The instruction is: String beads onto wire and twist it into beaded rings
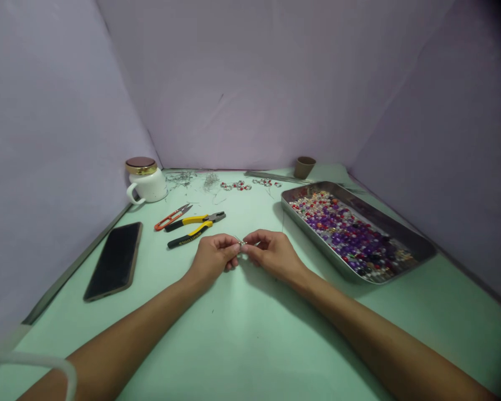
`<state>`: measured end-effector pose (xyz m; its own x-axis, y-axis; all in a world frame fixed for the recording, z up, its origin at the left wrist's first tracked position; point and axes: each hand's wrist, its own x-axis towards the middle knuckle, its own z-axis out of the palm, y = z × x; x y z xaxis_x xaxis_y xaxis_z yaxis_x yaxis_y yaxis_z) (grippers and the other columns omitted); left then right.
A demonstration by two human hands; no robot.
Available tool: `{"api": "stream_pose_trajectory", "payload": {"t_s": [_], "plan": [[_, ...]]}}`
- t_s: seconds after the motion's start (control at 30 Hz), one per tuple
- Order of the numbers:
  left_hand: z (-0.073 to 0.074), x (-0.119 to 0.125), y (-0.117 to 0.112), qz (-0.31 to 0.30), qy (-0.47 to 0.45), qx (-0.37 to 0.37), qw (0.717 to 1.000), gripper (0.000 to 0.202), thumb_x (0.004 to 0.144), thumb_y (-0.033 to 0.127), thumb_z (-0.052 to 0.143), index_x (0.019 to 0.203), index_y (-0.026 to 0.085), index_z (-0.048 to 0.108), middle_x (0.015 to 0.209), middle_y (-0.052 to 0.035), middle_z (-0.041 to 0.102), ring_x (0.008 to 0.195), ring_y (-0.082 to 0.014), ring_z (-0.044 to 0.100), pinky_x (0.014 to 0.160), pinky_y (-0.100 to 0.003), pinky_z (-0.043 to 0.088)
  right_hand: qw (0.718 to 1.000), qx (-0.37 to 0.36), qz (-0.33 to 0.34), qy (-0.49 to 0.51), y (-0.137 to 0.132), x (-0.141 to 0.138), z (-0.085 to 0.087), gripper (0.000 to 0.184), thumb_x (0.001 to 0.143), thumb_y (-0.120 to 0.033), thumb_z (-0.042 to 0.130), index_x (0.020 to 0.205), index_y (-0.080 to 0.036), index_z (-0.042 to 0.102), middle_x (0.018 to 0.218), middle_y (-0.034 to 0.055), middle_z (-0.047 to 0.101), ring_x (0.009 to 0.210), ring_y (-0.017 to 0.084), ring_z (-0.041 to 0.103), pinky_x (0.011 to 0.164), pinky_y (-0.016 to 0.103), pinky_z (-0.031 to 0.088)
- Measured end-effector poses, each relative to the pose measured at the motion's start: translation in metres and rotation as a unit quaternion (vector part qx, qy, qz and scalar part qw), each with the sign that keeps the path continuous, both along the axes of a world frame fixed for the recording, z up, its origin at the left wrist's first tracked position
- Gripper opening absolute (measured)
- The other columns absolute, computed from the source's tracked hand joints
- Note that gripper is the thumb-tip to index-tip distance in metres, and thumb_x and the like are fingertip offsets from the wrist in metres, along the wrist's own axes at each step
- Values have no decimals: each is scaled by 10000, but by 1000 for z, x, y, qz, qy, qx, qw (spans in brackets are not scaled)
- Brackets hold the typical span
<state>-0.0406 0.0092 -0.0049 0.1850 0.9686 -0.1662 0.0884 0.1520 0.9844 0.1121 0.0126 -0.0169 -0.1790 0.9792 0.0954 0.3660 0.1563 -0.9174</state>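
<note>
Both hands meet over the middle of the table, pinching one small piece between them. My left hand [215, 256] is closed, thumb and forefinger on a small beaded wire piece [242, 243]. From the other side, my right hand [273, 252] grips the same piece with its fingertips. Pale beads and a thin wire end show between the fingers; the rest is hidden. Just left of the hands lie yellow and black pliers [196, 227], handles apart. Beyond them rest orange thread snips [172, 217].
At right stands a metal tray [317, 240] of mixed beads. Wire scraps [181, 178] and beaded pieces [236, 185] lie at the back, near a brown cup [304, 167]. A lidded white mug [150, 186] and a phone [114, 262] are at left.
</note>
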Motion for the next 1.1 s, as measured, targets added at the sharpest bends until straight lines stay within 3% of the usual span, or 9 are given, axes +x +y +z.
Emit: {"api": "stream_pose_trajectory", "payload": {"t_s": [0.13,0.33,0.47,0.7,0.9,1.1], "plan": [[0,0,-2,-19,24,25,999,179,652,291,619,697,130,555,458,21,529,428,-84,473,438,-213,370,999,-26,7,44,1,-1,-6,116,708,-247,575,744,-150,628,567,3,598,492,112,527,475,220,414],[-7,2,-1,-23,72,55,996,182,648,307,615,612,137,559,433,45,484,396,-59,415,403,-189,319,999,41,4,-28,-3,-1,-1,121,698,-153,537,727,-168,653,592,1,619,576,128,555,521,218,410],[-8,2,-1,-33,68,56,996,146,647,274,605,605,137,584,428,38,499,392,-60,415,400,-190,323,998,58,25,-23,-5,-1,0,120,710,-142,525,724,-169,642,588,-3,610,570,126,549,517,218,408],[-2,-7,2,-73,31,46,996,135,659,249,612,603,128,597,436,15,534,401,-76,459,412,-202,346,990,-28,41,131,-7,-5,1,64,701,-196,558,708,-152,603,566,-11,581,506,114,544,514,238,451],[-8,-13,6,-114,-45,30,992,153,683,256,617,628,117,588,457,3,554,405,-70,471,414,-193,356,979,-80,32,185,-6,-8,7,64,670,-204,604,665,-140,604,531,-19,577,465,92,535,481,220,453],[-12,-8,11,-51,-119,-21,991,260,722,343,574,847,116,577,668,-28,601,426,-87,521,372,-203,371,942,-160,-47,291,3,-6,1,159,600,-242,685,668,-131,593,554,-7,610,455,92,558,472,222,490]]}}
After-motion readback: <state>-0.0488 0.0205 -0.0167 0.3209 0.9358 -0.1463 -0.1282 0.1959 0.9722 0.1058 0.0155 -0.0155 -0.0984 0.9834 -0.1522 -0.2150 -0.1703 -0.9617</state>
